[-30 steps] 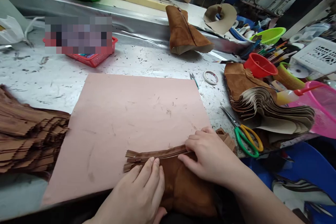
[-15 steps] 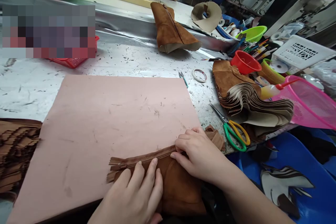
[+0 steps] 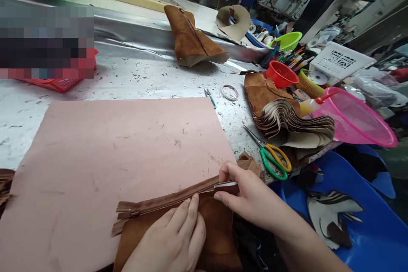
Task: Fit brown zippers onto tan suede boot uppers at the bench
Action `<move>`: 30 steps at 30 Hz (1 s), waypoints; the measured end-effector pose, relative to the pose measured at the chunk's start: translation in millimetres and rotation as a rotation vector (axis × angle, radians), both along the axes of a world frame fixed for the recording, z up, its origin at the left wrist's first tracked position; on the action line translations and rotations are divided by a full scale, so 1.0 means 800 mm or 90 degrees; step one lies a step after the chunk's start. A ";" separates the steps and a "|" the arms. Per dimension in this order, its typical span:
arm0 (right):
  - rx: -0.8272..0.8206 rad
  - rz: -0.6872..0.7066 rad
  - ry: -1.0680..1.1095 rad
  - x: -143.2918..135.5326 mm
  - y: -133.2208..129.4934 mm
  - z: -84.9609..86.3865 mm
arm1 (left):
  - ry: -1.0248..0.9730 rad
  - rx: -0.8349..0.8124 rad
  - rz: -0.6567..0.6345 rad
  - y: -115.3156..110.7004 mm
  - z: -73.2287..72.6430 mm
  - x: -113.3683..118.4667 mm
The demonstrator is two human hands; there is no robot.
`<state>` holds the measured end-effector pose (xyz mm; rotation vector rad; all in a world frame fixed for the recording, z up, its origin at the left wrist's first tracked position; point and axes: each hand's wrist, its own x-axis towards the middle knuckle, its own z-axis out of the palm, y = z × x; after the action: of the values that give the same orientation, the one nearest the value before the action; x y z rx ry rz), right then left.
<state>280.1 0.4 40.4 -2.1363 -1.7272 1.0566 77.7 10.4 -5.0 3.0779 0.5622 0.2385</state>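
A brown suede boot upper [image 3: 219,225] lies at the near edge of the pink work sheet [image 3: 127,144]. A brown zipper [image 3: 168,195] runs along its top edge, its tape ends frayed out at the left. My left hand [image 3: 178,231] rests on the suede, fingers stretched out together, tips just below the zipper. Between thumb and fingers, my right hand [image 3: 242,189] pinches a small flat dark-brown piece [image 3: 227,186] with a pale upper edge, at the zipper's right part. Whether that piece is separate or part of the upper I cannot tell.
Scissors [image 3: 270,155] and a stack of suede pieces [image 3: 296,123] lie right, above a blue bin [image 3: 376,225]. Snips [image 3: 210,98], a tape roll [image 3: 229,92] and a boot upper [image 3: 194,42] are farther back. A pink basket [image 3: 357,119] stands right.
The view has shifted, so the bench appears farther left. The small piece with the pale edge now shows in my right hand. My left hand's fingers have come closer together, and more suede shows.
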 end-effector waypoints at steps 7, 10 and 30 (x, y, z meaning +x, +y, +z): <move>0.046 -0.079 0.005 -0.003 -0.008 -0.023 | 0.022 -0.041 -0.003 0.009 0.003 0.011; 0.057 -0.052 -0.038 -0.003 -0.007 -0.023 | 0.074 -0.070 0.009 0.011 0.010 0.017; 0.270 -0.079 -0.148 -0.003 -0.023 -0.045 | 0.179 -0.133 -0.037 0.037 0.033 0.073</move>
<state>277.7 -18.4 4.1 -2.1105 -1.6979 0.3756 135.9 40.3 21.2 2.9328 0.4659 -0.2427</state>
